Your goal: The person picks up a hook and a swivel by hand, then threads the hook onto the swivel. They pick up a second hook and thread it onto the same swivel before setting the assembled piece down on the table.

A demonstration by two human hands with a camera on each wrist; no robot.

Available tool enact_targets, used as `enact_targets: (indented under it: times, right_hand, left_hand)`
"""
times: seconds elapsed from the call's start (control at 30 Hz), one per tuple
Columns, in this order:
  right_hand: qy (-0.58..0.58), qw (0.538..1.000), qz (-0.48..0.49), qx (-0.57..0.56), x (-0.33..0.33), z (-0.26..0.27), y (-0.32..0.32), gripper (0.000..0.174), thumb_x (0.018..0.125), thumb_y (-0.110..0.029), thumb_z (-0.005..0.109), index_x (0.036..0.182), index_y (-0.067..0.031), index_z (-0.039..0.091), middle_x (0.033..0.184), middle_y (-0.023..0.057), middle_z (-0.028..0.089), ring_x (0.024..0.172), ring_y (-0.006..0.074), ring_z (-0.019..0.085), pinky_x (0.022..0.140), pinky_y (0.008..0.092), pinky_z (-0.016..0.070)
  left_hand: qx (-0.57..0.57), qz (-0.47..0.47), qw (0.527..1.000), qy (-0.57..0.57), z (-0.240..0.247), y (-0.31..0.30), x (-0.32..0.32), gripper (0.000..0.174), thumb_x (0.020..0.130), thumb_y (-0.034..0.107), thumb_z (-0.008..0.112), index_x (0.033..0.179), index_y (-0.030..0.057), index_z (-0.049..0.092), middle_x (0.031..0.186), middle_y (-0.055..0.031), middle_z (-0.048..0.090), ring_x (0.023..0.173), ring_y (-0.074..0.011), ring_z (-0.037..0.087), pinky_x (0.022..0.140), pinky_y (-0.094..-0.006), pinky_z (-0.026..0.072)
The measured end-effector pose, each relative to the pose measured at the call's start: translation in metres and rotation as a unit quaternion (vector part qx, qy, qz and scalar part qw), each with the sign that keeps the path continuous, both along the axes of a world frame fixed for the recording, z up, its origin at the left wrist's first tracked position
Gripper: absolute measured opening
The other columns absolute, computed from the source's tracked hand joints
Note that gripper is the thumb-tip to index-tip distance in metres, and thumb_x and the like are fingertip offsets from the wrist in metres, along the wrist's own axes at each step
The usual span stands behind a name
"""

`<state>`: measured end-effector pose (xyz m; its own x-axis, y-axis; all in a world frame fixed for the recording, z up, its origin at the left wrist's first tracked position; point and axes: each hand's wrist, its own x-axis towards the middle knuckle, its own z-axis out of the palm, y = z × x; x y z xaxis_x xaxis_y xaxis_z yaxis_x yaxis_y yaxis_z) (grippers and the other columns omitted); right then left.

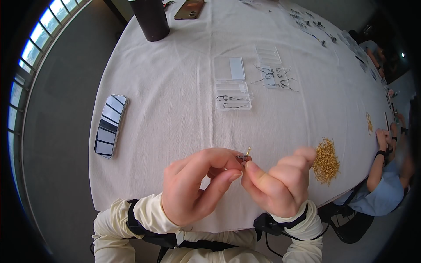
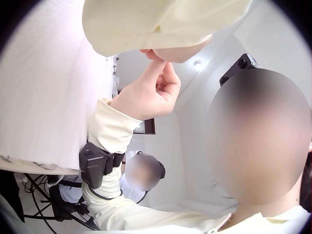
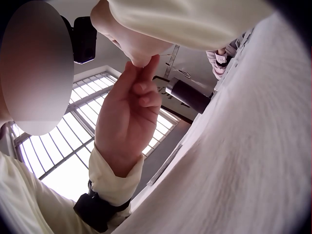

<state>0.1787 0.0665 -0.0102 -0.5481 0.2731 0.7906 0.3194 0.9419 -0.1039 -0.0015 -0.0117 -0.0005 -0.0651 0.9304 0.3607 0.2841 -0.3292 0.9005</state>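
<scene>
In the head view both hands meet above the cloth near the table's front edge. My left hand [image 1: 195, 184] pinches a small dark piece [image 1: 240, 157] between thumb and fingers. A small gold piece [image 1: 248, 151] stands up from it at the fingertips. My right hand [image 1: 280, 184], its fingers curled, pinches at the same spot with thumb and forefinger. The left wrist view shows the right hand [image 2: 148, 95] touching the other at the fingertips; the right wrist view shows the left hand [image 3: 127, 114]. What lies between the fingertips is largely hidden there.
A pile of gold pieces [image 1: 326, 161] lies right of the hands. Beyond them are clear boxes with hooks [image 1: 233, 98], more hooks [image 1: 280, 79], a phone [image 1: 111, 126] at left, a black cup [image 1: 150, 19] and another phone [image 1: 189, 9]. People sit at the right edge.
</scene>
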Motion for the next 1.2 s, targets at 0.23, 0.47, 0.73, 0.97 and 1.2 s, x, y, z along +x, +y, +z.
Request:
enact_targets:
  times: [0.23, 0.47, 0.73, 0.97, 1.2]
  right_hand:
    - [-0.015, 0.999, -0.007, 0.036, 0.0009, 0.0006, -0.0010, 0.020, 0.078, -0.018, 0.075, 0.094, -0.0077, 0.076, 0.083, -0.0029, 0.042, 0.073, 0.0127, 0.044, 0.072, 0.0345, 0.0303]
    - [-0.021, 0.997, -0.019, 0.067, 0.0003, 0.0015, -0.0014, 0.018, 0.077, -0.020, 0.074, 0.091, -0.0085, 0.077, 0.081, -0.0033, 0.040, 0.072, 0.0122, 0.043, 0.071, 0.0346, 0.0297]
    - [-0.019, 0.997, -0.018, 0.073, 0.0001, 0.0016, -0.0007, 0.019, 0.075, -0.020, 0.074, 0.090, -0.0085, 0.077, 0.080, -0.0036, 0.040, 0.071, 0.0119, 0.042, 0.071, 0.0344, 0.0291]
    - [-0.009, 0.999, -0.025, 0.026, 0.0005, 0.0024, -0.0014, 0.024, 0.074, -0.016, 0.079, 0.096, -0.0087, 0.075, 0.079, -0.0047, 0.042, 0.067, 0.0109, 0.044, 0.071, 0.0335, 0.0296]
    - [0.063, 0.997, -0.005, -0.040, -0.0077, 0.0020, 0.0036, 0.036, 0.061, -0.002, 0.089, 0.092, -0.0109, 0.072, 0.075, -0.0064, 0.045, 0.061, 0.0114, 0.045, 0.068, 0.0321, 0.0299]
  left_hand:
    - [0.019, 0.002, 1.000, 0.005, 0.0004, -0.0009, 0.0007, 0.014, 0.098, 0.008, 0.059, 0.099, -0.0058, 0.055, 0.100, -0.0230, 0.070, 0.060, -0.0095, 0.063, 0.060, -0.0255, 0.0555]
    - [0.035, 0.005, 0.999, 0.023, -0.0015, -0.0008, 0.0015, 0.013, 0.099, 0.008, 0.057, 0.098, -0.0048, 0.054, 0.101, -0.0227, 0.071, 0.060, -0.0091, 0.062, 0.059, -0.0246, 0.0549]
    - [-0.032, 0.002, 0.998, -0.045, 0.0053, -0.0029, 0.0027, 0.014, 0.101, 0.010, 0.054, 0.099, -0.0034, 0.051, 0.103, -0.0233, 0.071, 0.060, -0.0073, 0.060, 0.057, -0.0229, 0.0535]
    - [0.045, 0.022, 0.999, 0.005, -0.0015, -0.0005, 0.0014, 0.010, 0.091, -0.003, 0.066, 0.099, -0.0036, 0.061, 0.099, -0.0152, 0.072, 0.067, -0.0147, 0.067, 0.060, -0.0258, 0.0544]
    - [0.063, 0.022, 0.995, 0.080, 0.0059, 0.0059, -0.0006, 0.016, 0.083, -0.005, 0.071, 0.097, -0.0036, 0.063, 0.094, -0.0154, 0.072, 0.074, -0.0235, 0.071, 0.062, -0.0293, 0.0569]
